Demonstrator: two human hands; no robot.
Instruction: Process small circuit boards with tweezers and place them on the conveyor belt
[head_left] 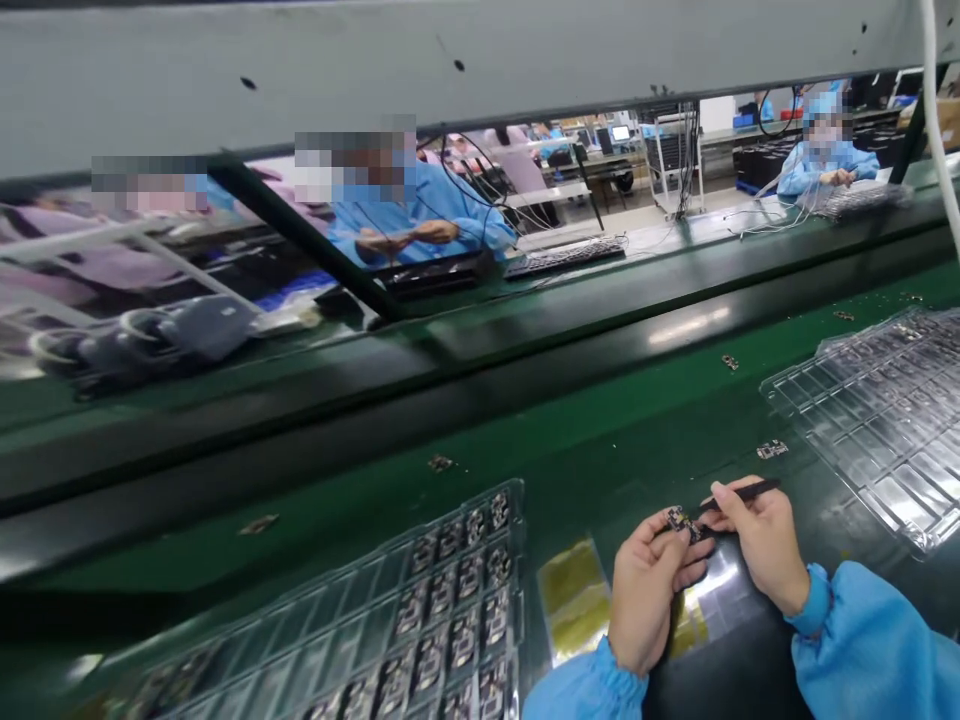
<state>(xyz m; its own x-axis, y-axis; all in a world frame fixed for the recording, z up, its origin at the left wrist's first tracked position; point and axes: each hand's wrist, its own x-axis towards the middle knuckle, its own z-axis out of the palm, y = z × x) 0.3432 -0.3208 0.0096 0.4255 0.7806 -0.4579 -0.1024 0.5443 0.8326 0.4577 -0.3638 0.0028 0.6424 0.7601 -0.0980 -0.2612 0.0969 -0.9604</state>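
Between the thumb and fingers of my left hand [651,580] is a small circuit board [683,522], held up over the bench. My right hand [761,535] is closed around a dark, slender tool, which looks like tweezers [754,490]; its tip is beside the board, and I cannot tell whether it touches. Below the hands lie clear sheets with yellow film strips [576,590], partly covered by my left hand. To the left, a clear plastic tray [517,575] carries rows of similar boards. Another clear tray [847,455] stands at the right, with boards toward its far end.
Several loose boards lie on the green bench, one [772,450] near the right tray. A dark raised ledge [525,350] runs along the back. Overhead crosses a grey beam [480,60], and a white cable [937,120] hangs at right. Co-workers in blue sit across.
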